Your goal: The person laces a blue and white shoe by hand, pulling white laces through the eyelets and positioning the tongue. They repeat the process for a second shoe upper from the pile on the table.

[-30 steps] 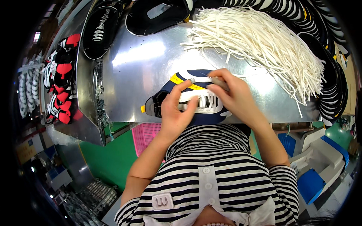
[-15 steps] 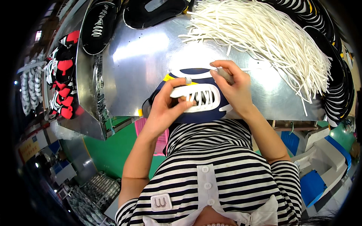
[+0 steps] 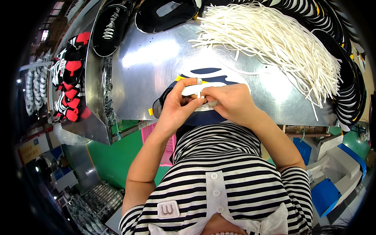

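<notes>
Shiny sheet-metal table (image 3: pixel 156 66), smooth and reflective, fills the upper middle. At its near edge, centre frame, lies one navy shoe upper (image 3: pixel 207 72) with white panels and yellow trim, soft fabric, mostly covered by the hands. Left hand (image 3: pixel 178 107) is curled closed on the upper's left side, thumb and index pinching a thin white lace end (image 3: pixel 200 94) at the eyelet area; a pale band sits on the index fingertip. Right hand (image 3: pixel 231 103) is closed too, fingertips pinched against the same lace spot, touching the left hand's fingers; a grey wrap shows on one finger. At 1 o'clock of the hands, one big loose bundle of white laces (image 3: pixel 274 43), flat limp strands fanning out toward the right, too many to count. At 11 o'clock, two black shoe uppers (image 3: pixel 111 27) lie flat at the table's far edge, matte, one with white lettering, the other with a pale tongue gap. At 3 o'clock along the right rim, a curved stack of black-and-white striped pieces (image 3: pixel 348 98), count unclear. At 9 o'clock, a rack of red-black-white uppers (image 3: pixel 72 84), several, overlapping. Below, the person's striped shirt (image 3: pixel 223 176), knit, three white buttons showing. Green floor (image 3: pixel 113 156) at 7 o'clock, one pink perforated crate (image 3: pixel 149 131) just under the table edge.
</notes>
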`<move>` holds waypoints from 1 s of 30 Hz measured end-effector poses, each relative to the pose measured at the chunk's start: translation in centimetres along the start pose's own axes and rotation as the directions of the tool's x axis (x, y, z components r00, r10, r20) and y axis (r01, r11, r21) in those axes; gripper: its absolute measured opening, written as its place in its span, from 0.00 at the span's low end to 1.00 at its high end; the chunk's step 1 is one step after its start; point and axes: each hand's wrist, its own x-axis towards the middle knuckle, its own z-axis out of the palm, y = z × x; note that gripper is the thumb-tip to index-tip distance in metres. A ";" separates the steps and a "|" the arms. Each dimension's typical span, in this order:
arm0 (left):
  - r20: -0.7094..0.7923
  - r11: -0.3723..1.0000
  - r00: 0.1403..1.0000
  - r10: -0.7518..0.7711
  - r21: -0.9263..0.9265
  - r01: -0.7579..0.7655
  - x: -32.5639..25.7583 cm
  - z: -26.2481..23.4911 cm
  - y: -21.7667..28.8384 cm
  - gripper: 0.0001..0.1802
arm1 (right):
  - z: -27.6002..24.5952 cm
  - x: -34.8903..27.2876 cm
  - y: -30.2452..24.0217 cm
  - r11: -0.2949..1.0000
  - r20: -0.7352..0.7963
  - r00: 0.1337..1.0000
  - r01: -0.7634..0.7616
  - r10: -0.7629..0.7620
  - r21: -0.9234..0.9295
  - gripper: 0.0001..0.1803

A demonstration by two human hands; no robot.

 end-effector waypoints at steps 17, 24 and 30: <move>-0.005 0.866 0.975 0.221 0.461 -0.194 0.6 0.2 2.3 0.24 | -1.1 -3.1 -2.3 0.826 0.058 0.932 -0.346 0.359 0.445 0.11; 0.132 0.565 0.861 0.490 0.704 -0.430 -1.6 0.6 -0.3 0.13 | -0.1 -2.5 -2.4 0.747 0.065 0.786 -0.607 0.615 0.271 0.13; 0.059 0.672 0.936 0.348 0.681 -0.292 -1.3 -0.2 0.3 0.13 | 0.5 -1.5 -2.5 0.582 0.082 0.728 -0.605 0.681 0.543 0.07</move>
